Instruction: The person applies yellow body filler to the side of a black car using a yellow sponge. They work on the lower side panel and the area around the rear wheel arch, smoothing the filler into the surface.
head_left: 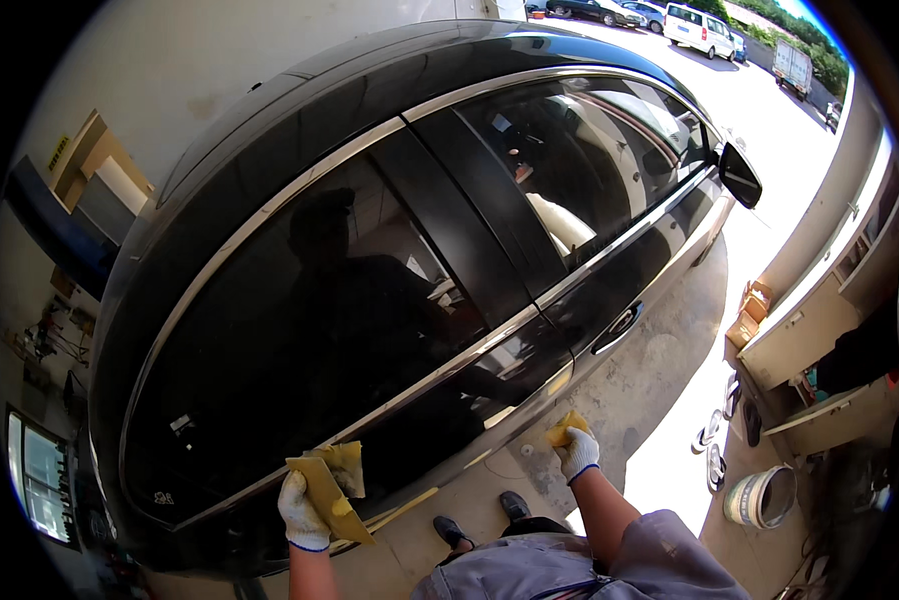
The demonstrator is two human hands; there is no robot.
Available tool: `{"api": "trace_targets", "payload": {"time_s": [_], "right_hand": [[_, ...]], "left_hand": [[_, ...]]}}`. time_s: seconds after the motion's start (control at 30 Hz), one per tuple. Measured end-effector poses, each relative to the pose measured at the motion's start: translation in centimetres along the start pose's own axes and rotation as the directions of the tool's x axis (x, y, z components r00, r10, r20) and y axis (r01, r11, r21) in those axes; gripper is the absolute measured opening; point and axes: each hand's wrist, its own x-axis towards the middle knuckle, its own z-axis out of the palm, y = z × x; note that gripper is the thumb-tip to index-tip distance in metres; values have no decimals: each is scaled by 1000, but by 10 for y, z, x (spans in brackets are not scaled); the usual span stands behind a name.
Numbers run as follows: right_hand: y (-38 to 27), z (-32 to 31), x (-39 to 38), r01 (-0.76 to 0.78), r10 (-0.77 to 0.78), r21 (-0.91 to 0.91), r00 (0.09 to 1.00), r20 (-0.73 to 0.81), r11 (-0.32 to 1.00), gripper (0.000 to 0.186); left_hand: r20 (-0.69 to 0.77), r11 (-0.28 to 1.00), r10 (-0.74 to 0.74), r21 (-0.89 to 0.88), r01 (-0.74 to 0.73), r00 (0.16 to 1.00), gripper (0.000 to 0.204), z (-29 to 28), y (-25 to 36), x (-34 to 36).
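In front of me stands a black car [529, 330] with dark side windows and chrome trim. My left hand [301, 515], in a white knit glove, grips a flat yellow-tan board [331, 500] beside the rear door. A second, smeared yellowish flat piece [343, 468] rests against the board; whether it is separate I cannot tell. My right hand [579, 456], gloved too, is closed on a small flat yellow piece [565, 430], apart from the car and below the front door handle [619, 328]. A yellow streak [404, 508] runs low along the car's side.
A white bucket [759, 498] stands on the floor to the right, near several shoes [715, 465]. Beyond them are open cabinets [819, 335] and cardboard boxes [749, 312]. The car's side mirror [739, 175] juts out. Vehicles [699, 32] are parked outside.
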Motion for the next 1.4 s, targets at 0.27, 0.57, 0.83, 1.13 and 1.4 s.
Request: {"api": "trace_targets", "payload": {"time_s": [0.27,0.57,0.83,1.13,1.4], "right_hand": [[-3,10,42,124,-115,88,989,-96,988,41],[4,78,64,293,-300,-64,929,-219,954,35],[34,52,30,273,-284,-95,950,-132,957,41],[6,28,90,106,-96,139,992,-80,984,33],[-13,53,75,96,-86,118,992,-87,988,31]], "left_hand": [[269,948,-319,106,301,909,48,7,-22,84],[491,795,-553,67,603,674,59,-5,-25,124],[484,766,-589,82,637,647,52,-3,-21,123],[455,774,-607,152,614,652,52,11,-24,125],[465,783,-593,140,606,658,53,22,-24,121]]}}
